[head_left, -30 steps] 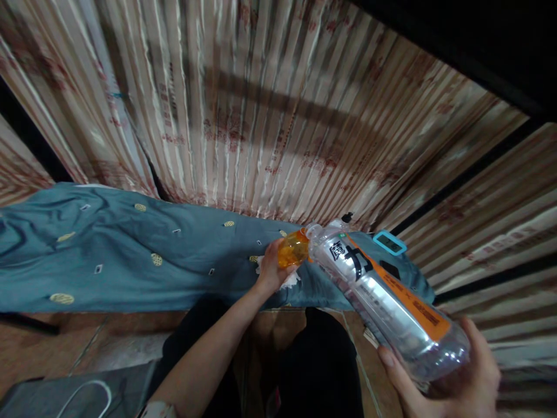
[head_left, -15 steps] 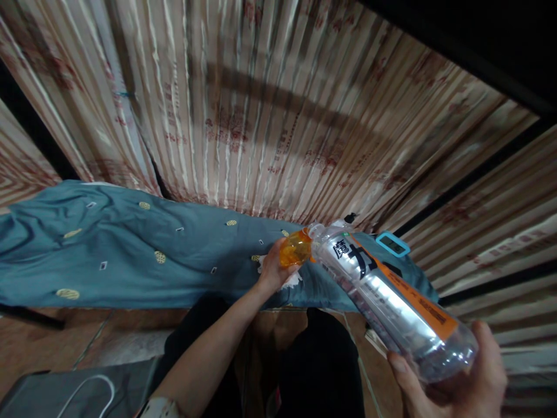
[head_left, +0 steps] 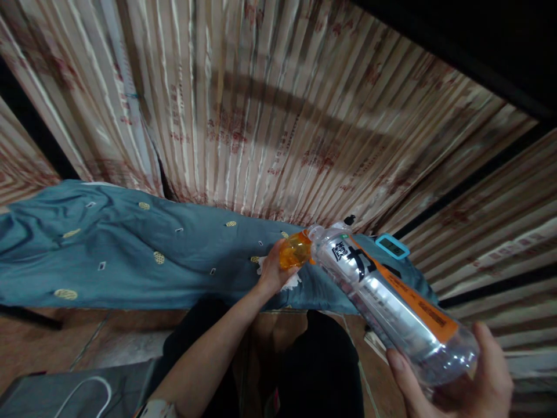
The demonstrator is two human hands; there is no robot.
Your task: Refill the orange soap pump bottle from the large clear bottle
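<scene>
My right hand (head_left: 461,377) grips the base of a large clear plastic bottle (head_left: 387,296) with an orange and silver label. The bottle is tilted, its neck pointing down to the left. Closed around a small transparent orange container (head_left: 296,251) is my left hand (head_left: 273,270). The bottle's mouth meets or nearly meets this container's opening; whether they touch I cannot tell. White tissue (head_left: 290,283) lies on the cloth beneath my left hand. Behind the bottle's neck stands another clear item with a black top (head_left: 349,220), mostly hidden.
A teal patterned cloth (head_left: 130,249) covers the narrow surface ahead. A blue-rimmed digital timer (head_left: 392,247) stands at its right end. Striped corrugated sheets (head_left: 243,116) rise behind it, crossed by dark bars. A grey stool or case (head_left: 47,395) with a white cable is lower left.
The view has shifted very slightly. Both hands keep their hold, and the bottle stays tilted toward the orange container.
</scene>
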